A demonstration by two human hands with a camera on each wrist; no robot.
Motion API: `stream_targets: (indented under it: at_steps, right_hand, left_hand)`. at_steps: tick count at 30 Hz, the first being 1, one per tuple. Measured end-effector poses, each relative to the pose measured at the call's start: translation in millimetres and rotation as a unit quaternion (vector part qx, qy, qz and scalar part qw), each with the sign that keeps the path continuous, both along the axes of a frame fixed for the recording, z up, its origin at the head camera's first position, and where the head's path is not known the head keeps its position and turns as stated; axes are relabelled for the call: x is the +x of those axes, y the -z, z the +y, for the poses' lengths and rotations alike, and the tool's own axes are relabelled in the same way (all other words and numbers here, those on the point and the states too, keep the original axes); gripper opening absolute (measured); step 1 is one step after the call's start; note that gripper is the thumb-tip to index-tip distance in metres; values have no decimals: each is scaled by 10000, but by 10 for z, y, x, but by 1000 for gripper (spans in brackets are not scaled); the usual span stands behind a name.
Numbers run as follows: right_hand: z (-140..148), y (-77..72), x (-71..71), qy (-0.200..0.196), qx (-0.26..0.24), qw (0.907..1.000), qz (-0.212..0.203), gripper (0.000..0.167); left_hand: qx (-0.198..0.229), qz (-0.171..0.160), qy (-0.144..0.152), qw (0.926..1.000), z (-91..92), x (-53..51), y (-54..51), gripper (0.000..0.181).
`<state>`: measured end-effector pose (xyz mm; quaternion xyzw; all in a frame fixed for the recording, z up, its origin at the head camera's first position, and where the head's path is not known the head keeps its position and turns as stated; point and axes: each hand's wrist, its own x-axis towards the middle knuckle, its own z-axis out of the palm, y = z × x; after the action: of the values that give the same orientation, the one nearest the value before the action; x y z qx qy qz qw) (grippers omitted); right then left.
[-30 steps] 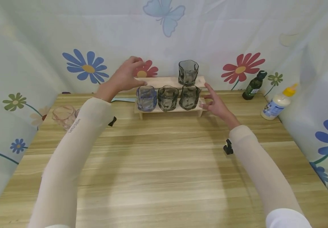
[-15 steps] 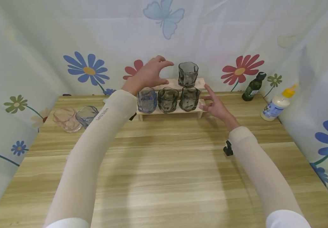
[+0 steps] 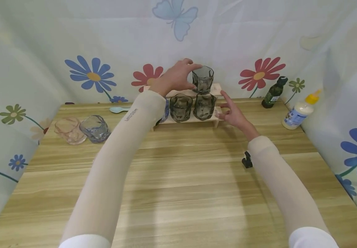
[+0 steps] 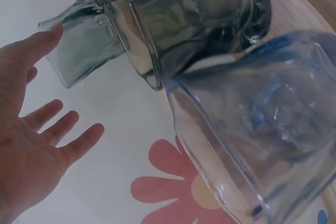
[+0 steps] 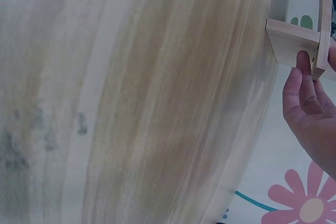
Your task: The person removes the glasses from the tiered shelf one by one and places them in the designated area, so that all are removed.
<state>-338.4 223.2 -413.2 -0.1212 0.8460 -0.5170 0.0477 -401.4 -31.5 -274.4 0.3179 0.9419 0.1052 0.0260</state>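
A two-tier wooden rack [image 3: 217,88] stands at the back of the table. On its upper tier is a smoky grey glass [image 3: 203,81], upright, and my left hand [image 3: 176,77] reaches to its left side. In the left wrist view the thumb and fingers are spread, not closed round that glass. The lower tier bears two more grey glasses [image 3: 181,108] and a blue glass [image 4: 262,119], largely behind my left sleeve in the head view. My right hand [image 3: 235,114] holds the rack's right end, its fingers either side of the board in the right wrist view.
At the left of the table are a pink glass [image 3: 70,131] and a bluish clear glass [image 3: 95,129]. A pale blue spoon [image 3: 117,110] lies behind them. A green bottle [image 3: 274,92] and a yellow-capped bottle [image 3: 300,111] stand at the right, near the printed curtain.
My left hand has moved right along the upper tier, from its left end to the grey glass. The right hand has stayed at the rack's end.
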Motion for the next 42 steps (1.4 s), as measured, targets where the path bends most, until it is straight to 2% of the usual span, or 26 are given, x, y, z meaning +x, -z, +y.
stream_targets:
  at_steps: [9,18,25,34,42]
  right_hand:
    - [-2,19,-3,30,-19,10000,-18,97]
    - [-13,2,-14,35,-37,10000,-76,97]
    - [-20,-72,24,-17,11,9998,-177,98]
    - [15,17,-28,36,4,10000,-19,98]
    - [14,24,-39,1,99,9999,94,97]
  left_hand:
    - [-321,-203,-60,9993,194,-25,15,80]
    - [-431,-158,65,9989,338,-93,57,74]
    - [-518,-146,-24,9985,433,-108,61,73]
    - [-389,-223,-193,9988,553,-157,107,78]
    - [-281,-304,-383,9984,588,-186,145,72]
